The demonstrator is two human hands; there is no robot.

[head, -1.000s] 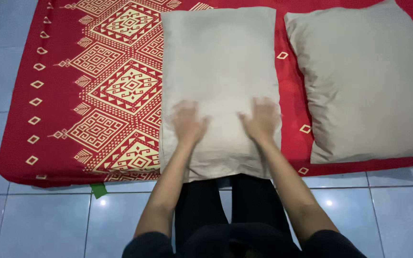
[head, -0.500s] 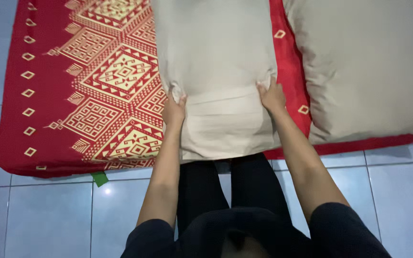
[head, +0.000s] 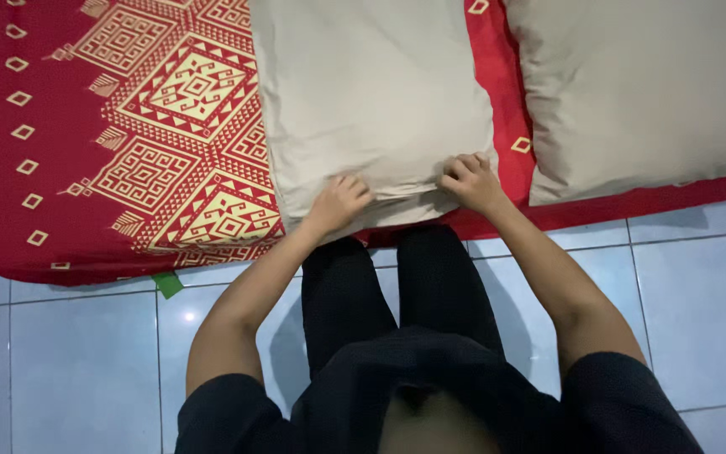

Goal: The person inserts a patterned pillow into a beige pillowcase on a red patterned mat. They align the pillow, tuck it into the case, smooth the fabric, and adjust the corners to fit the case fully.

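A beige pillow [head: 371, 92] lies on a red mattress [head: 60, 210] with a cream geometric pattern. My left hand [head: 339, 202] grips the pillowcase's folded near edge on the left. My right hand [head: 469, 179] has its fingers curled on the same edge further right. The pillowcase's open end is tucked under, forming a fold between my hands. My legs in black trousers kneel on the floor just below the pillow.
A second beige pillow [head: 649, 92] lies to the right on the mattress. Light blue floor tiles [head: 699, 303] surround the mattress's near edge. A small green tag [head: 167, 284] sticks out from the mattress edge at the lower left.
My hands moved from the pillow's sides to its near edge. The loose end of the pillowcase, hanging flat before, is now folded under. The view shifted so the mattress sits higher.
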